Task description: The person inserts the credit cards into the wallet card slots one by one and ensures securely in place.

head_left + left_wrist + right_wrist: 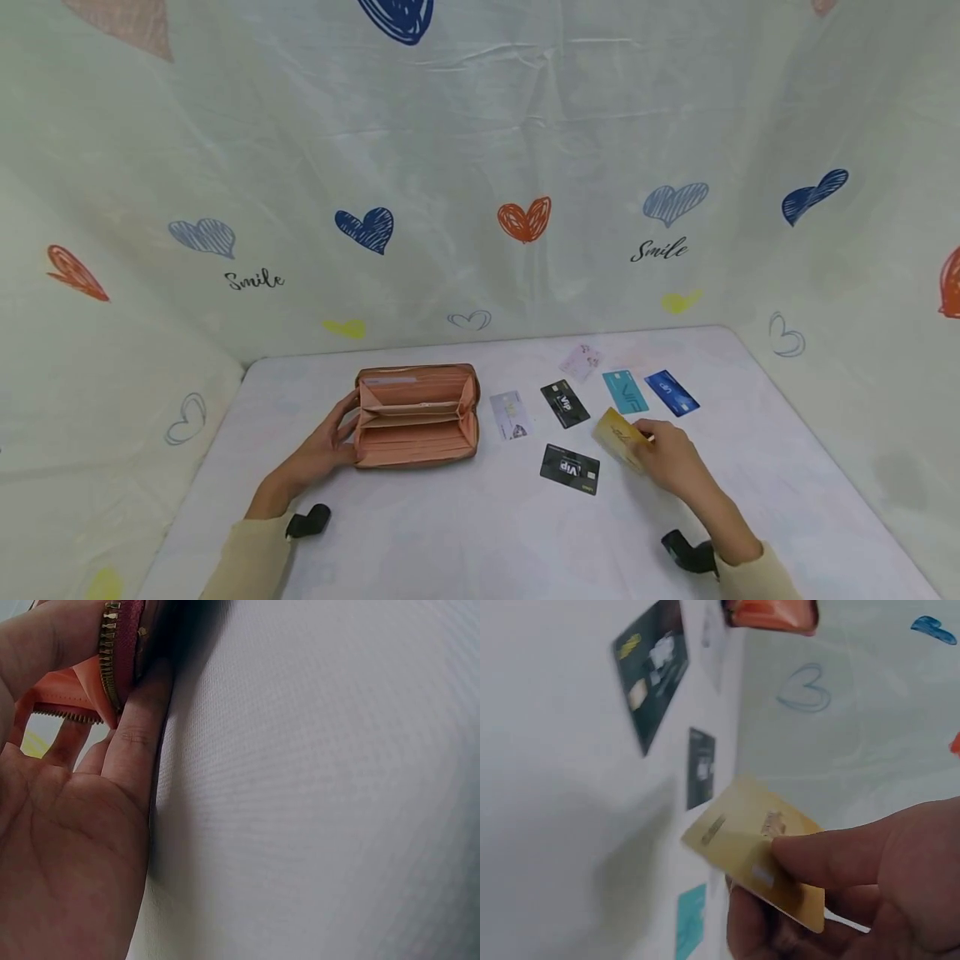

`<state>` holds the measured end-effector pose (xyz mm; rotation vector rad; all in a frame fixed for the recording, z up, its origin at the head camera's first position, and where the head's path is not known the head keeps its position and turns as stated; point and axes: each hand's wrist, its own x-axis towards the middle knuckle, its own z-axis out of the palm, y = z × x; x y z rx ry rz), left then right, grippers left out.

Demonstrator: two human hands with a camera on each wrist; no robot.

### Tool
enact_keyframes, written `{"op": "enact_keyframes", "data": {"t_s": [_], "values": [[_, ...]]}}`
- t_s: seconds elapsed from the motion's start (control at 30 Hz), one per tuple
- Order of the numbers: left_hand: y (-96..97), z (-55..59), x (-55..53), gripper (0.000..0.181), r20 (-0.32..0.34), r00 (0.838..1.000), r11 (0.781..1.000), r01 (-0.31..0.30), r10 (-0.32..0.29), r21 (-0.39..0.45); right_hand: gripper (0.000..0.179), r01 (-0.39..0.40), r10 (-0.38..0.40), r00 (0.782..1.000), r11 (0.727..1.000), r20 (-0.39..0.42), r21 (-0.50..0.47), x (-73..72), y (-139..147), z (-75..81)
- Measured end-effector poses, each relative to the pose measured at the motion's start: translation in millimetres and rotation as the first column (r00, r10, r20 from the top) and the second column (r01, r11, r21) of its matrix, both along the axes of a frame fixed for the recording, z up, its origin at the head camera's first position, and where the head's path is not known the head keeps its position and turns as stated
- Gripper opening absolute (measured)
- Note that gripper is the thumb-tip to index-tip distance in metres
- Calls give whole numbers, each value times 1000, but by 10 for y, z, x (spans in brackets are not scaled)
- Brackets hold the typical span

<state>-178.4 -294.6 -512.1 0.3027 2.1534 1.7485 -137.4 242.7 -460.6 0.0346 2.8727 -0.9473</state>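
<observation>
My left hand (pixel 321 446) holds the left side of an unzipped wallet (pixel 418 457) with a salmon-pink lining and inner compartments. In the left wrist view, thumb and fingers lie around its brass zipper edge (pixel 111 656). A gold card (pixel 618 435) is pinched between the thumb and fingers of my right hand (pixel 670 458). The right wrist view shows the gold card (pixel 742 836) tilted, lifted off the table, with the thumb across its face. Just left of that hand lies a black VIP card (pixel 570 470).
On the white table (pixel 450 542) lie another black card (pixel 565 403), a teal card (pixel 626 392), a blue card (pixel 672 393), a pale lilac card (pixel 510 415) and a pale pink card (pixel 581 362). A heart-printed curtain (pixel 450 150) rises behind the table.
</observation>
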Motion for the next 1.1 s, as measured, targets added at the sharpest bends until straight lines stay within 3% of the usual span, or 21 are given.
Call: {"op": "enact_keyframes", "data": {"t_s": [0.17,0.47,0.93,1.1], "values": [[-14,-16,17,110,9,1000,1000,-8,8,-4,30,-19,10,992,997,-125,-76,-35,-156,123],[0,-7,17,110,7,1000,999,-19,19,-30,12,-107,65,976,974,-206,-200,-210,-520,228],[-2,-15,-16,110,5,1000,1000,-9,9,-8,12,-200,124,945,951,-303,-234,-573,-1103,405],[-5,-45,-3,109,0,1000,998,22,-22,58,12,-270,188,925,936,-330,-223,-707,-1363,510]]}}
